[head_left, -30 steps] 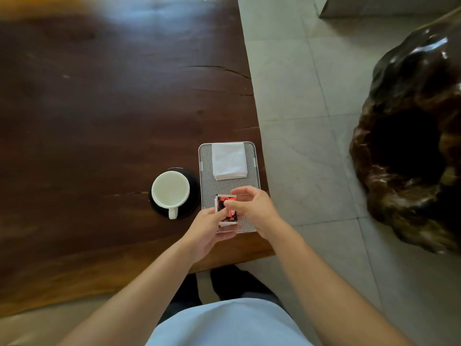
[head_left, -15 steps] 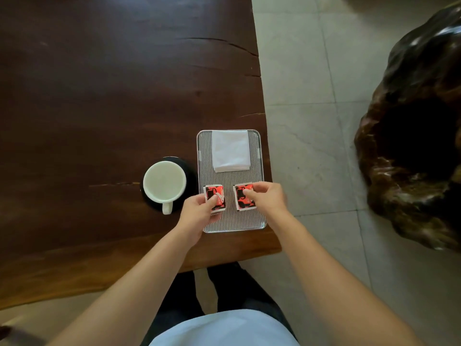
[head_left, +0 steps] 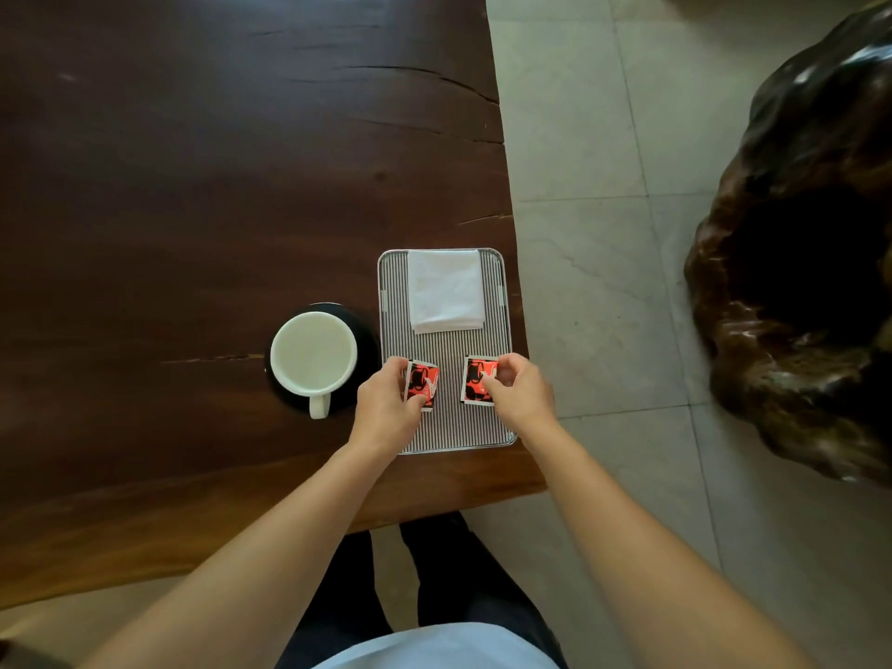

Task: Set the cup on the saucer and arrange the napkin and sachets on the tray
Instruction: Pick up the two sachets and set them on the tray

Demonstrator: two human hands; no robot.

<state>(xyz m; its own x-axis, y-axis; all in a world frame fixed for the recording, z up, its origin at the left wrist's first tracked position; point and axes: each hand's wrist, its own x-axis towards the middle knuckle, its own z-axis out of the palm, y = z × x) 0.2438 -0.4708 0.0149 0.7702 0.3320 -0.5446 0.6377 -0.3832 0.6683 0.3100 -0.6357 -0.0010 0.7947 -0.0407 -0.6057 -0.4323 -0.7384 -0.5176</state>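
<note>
A white cup [head_left: 313,353] stands on a black saucer [head_left: 365,350] on the dark wooden table, its handle toward me. Right of it lies a ribbed silver tray [head_left: 451,424]. A folded white napkin [head_left: 445,289] lies on the tray's far half. Two red-and-black sachets rest side by side on the near half. My left hand [head_left: 383,410] pinches the left sachet [head_left: 422,382] at its left edge. My right hand [head_left: 519,393] pinches the right sachet [head_left: 479,380] at its right edge.
The table's right edge [head_left: 511,224] runs just beside the tray, with pale floor tiles beyond. A large dark glossy carved wooden piece [head_left: 811,263] stands on the floor at the right. My legs show below the table's near edge.
One second ago both hands held the sachets together over the tray's near end. They have since separated them, and the two sachets now lie apart, side by side, on the tray.
</note>
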